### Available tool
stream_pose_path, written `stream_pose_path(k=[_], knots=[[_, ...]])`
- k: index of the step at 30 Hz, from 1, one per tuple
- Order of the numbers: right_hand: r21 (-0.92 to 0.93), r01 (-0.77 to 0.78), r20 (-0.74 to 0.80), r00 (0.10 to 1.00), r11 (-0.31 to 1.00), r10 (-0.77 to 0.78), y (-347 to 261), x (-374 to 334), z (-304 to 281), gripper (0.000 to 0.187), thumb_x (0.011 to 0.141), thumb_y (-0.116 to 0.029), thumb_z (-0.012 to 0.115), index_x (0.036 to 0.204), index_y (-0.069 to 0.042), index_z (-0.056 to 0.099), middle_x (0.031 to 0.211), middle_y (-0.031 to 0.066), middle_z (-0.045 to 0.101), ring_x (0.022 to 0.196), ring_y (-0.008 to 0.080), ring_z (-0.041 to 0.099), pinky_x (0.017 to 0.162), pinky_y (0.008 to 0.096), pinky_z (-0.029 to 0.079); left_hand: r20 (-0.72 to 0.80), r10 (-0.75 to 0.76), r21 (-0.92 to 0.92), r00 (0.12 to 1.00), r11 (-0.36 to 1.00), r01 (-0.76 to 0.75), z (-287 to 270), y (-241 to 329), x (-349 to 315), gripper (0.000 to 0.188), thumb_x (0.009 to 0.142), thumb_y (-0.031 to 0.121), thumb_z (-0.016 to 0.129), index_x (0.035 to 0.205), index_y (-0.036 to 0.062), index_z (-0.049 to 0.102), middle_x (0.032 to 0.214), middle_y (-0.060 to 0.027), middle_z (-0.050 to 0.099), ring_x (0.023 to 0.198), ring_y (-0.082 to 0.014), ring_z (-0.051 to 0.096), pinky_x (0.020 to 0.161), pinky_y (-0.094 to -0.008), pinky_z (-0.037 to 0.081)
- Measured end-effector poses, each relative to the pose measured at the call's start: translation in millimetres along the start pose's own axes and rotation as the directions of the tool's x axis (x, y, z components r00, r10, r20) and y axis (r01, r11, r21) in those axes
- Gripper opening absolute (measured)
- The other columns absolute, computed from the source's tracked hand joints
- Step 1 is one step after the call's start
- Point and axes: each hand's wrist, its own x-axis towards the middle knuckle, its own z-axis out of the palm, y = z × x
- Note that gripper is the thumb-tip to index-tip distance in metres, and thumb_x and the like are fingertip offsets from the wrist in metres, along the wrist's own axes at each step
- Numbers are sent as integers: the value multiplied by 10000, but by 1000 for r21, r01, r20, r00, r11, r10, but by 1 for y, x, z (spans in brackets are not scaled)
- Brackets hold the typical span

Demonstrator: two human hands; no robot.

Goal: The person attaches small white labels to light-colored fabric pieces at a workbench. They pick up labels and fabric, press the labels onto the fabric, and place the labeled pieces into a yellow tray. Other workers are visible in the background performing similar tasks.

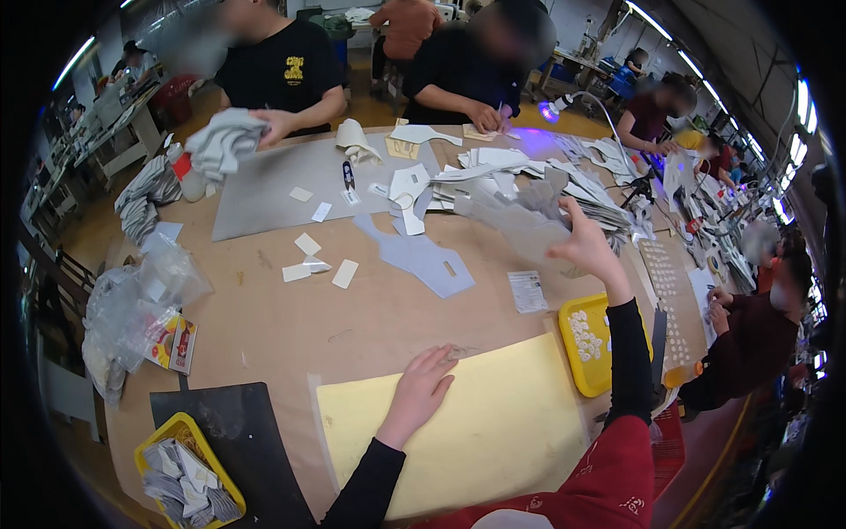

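Observation:
My left hand (419,392) lies open and flat on the upper edge of a yellow sheet (476,432). By its fingertips is a small tangle of thread (456,353). My right hand (589,242) reaches forward with thumb and fingers spread, beside a grey translucent cut piece (515,216). That piece looks slightly blurred, and whether the fingers touch it is hard to see. Behind it spreads a pile of white and grey cut pieces (502,163). Left of my right hand, a pale blue-grey cut piece with a slot (423,257) rests on the brown-covered table (256,300).
A yellow tray of small white pieces (577,375) sits at right, a yellow basket of striped fabric (229,502) at lower left. Clear plastic bags (132,309) and a small box (172,344) lie left. Two co-workers work across the table; one holds striped fabric (227,145). A lamp (551,110) glows violet.

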Motion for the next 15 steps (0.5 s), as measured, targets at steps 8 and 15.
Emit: stream_pose_path(k=[8, 15], knots=[[-456, 143, 112, 988, 878, -103, 15, -23, 54, 742, 678, -152, 788, 1354, -108, 485, 1151, 114, 653, 1134, 329, 593, 954, 460, 436, -3, 11, 39, 1000, 999, -11, -1, 3, 0, 294, 921, 130, 640, 1197, 35, 675, 1425, -87, 556, 1311, -316, 489, 1087, -399, 418], [-534, 395, 37, 894, 748, -447, -5, -77, 80, 533, 688, -98, 725, 1203, -140, 594, 1155, 75, 660, 1073, 266, 621, 910, 410, 459, -14, 27, 28, 1000, 999, -27, 1, 0, -1, 286, 922, 130, 638, 1189, 39, 679, 1420, -91, 560, 1316, -313, 488, 1093, -400, 410]])
